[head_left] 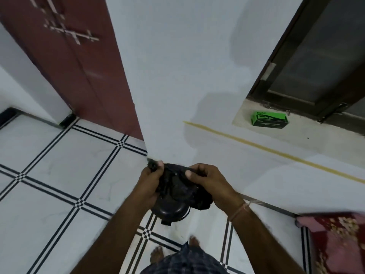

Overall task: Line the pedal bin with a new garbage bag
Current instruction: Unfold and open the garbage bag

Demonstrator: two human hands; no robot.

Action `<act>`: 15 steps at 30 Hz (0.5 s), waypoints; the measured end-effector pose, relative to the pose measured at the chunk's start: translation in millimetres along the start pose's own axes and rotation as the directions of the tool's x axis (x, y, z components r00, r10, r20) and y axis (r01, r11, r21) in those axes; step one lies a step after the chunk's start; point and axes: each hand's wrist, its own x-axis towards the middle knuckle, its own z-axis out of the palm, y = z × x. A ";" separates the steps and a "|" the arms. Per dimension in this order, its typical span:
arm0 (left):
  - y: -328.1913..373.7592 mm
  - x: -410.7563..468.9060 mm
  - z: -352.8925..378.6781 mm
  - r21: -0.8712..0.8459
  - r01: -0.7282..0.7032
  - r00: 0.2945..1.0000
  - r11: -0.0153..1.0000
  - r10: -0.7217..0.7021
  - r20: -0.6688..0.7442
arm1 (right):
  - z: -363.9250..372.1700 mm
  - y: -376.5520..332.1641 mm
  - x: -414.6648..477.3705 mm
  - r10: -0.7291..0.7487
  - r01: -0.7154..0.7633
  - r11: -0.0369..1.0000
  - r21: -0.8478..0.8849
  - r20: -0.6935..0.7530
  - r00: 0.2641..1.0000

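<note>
A crumpled black garbage bag (177,184) is bunched between both hands, just above the floor-standing bin. My left hand (150,180) pinches one end of the bag between thumb and fingers. My right hand (209,180) grips the other side of it. Below the hands stands the small round black pedal bin (169,209), close to the wall corner; its pedal pokes out at the front. The bag and hands hide most of the bin's top, so I cannot tell whether the lid is up.
A green box of garbage bags (269,119) lies on the window ledge at the right. A maroon door (79,62) is at the left. A red patterned mat (337,242) lies at the lower right. My bare feet (173,250) stand on the tiled floor.
</note>
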 end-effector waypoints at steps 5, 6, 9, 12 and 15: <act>-4.2 -36.0 -25.5 0.212 -0.096 0.984 0.973 0.061 0.168 | 31.6 5.5 -18.6 0.013 -0.010 0.999 0.039 -0.081 0.997; -7.7 -42.0 -29.0 0.280 -0.110 0.983 0.954 0.062 0.175 | 35.4 4.7 -20.3 0.007 -0.001 0.998 0.067 -0.089 0.996; -19.6 -45.7 -42.9 0.199 -0.098 0.994 0.975 0.085 0.076 | 44.0 9.2 -27.4 0.053 -0.045 0.993 0.112 -0.063 0.997; -30.4 -43.9 -60.7 0.025 -0.033 0.999 0.999 0.034 -0.032 | 52.0 22.6 -37.0 0.124 -0.118 0.985 0.127 -0.037 0.992; -36.6 -47.5 -80.8 -0.030 -0.015 0.989 0.999 0.010 -0.146 | 65.6 28.3 -46.7 0.139 -0.125 0.967 0.220 -0.047 0.989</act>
